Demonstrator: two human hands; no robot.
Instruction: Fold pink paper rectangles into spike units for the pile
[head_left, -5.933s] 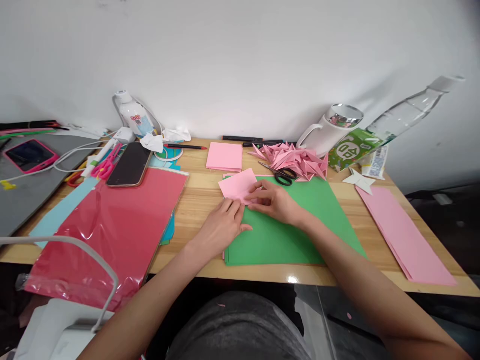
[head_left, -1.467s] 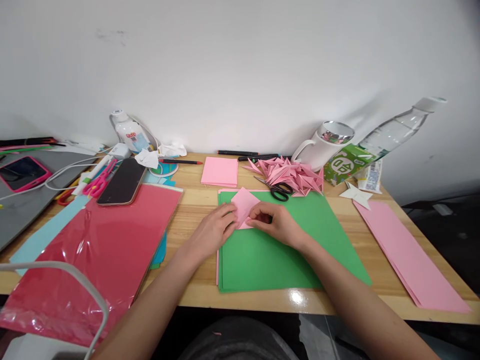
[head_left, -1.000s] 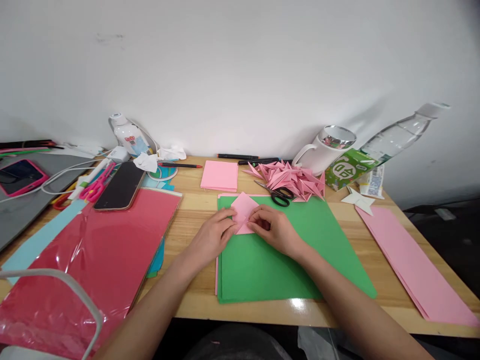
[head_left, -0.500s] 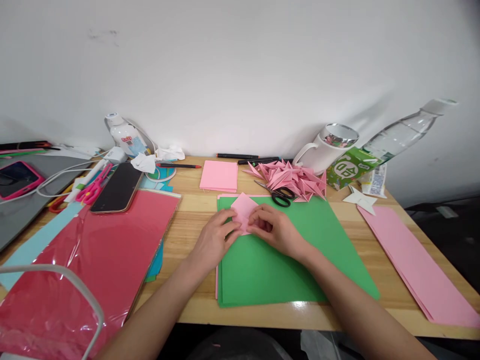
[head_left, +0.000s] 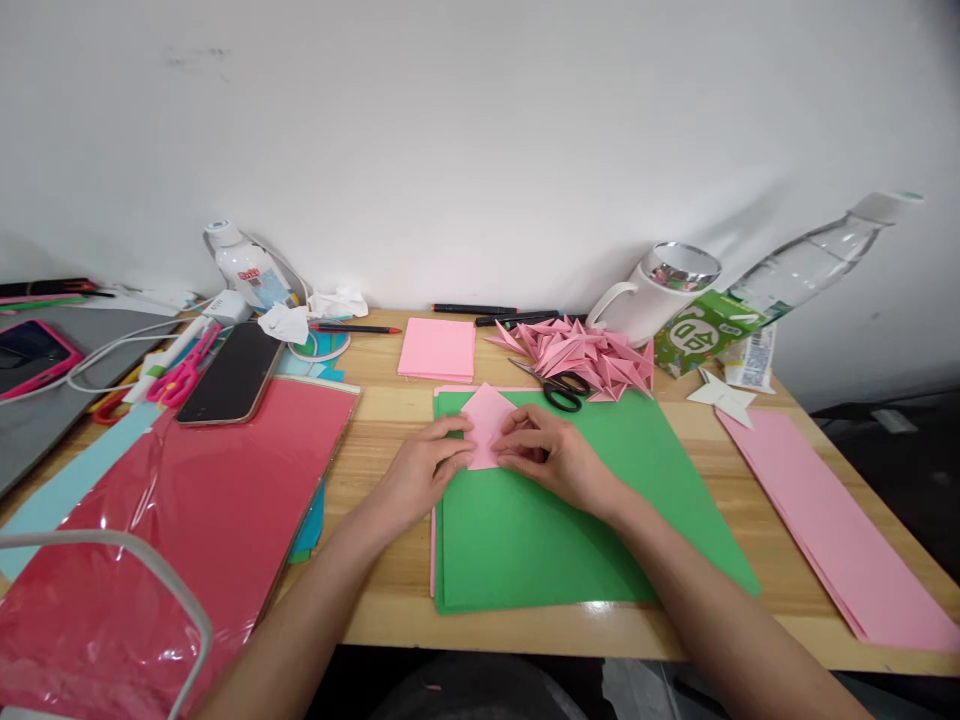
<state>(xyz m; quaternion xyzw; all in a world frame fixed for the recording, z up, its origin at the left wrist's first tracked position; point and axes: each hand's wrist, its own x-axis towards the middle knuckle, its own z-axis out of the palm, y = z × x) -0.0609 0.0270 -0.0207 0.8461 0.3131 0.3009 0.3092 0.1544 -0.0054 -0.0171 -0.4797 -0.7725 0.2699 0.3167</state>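
A small folded piece of pink paper (head_left: pixel 486 415), pointed at the top and flat along the bottom, lies on the stack of green sheets (head_left: pixel 585 550). My left hand (head_left: pixel 420 465) holds its left edge with curled fingers. From the other side, the fingertips of my right hand (head_left: pixel 559 455) pinch the right edge and cover part of it. Just beyond the right hand, black-handled scissors (head_left: pixel 566 390) rest beside a heap of folded pink paper pieces (head_left: pixel 589 355). A stack of pink paper squares (head_left: pixel 436 349) sits behind the folded piece.
Leftward lie a red sheet in clear plastic (head_left: pixel 225 500), a phone (head_left: pixel 231 375), pink scissors (head_left: pixel 187 370) and cables. A white mug (head_left: pixel 645 305), green box (head_left: pixel 705 330) and clear bottle (head_left: pixel 817 255) stand back right. Long pink strips (head_left: pixel 840 530) lie along the right.
My left hand's fingers have drawn slightly left and straightened, showing more of the folded paper's lower part. The right hand stays nearly in place at the paper's right edge.
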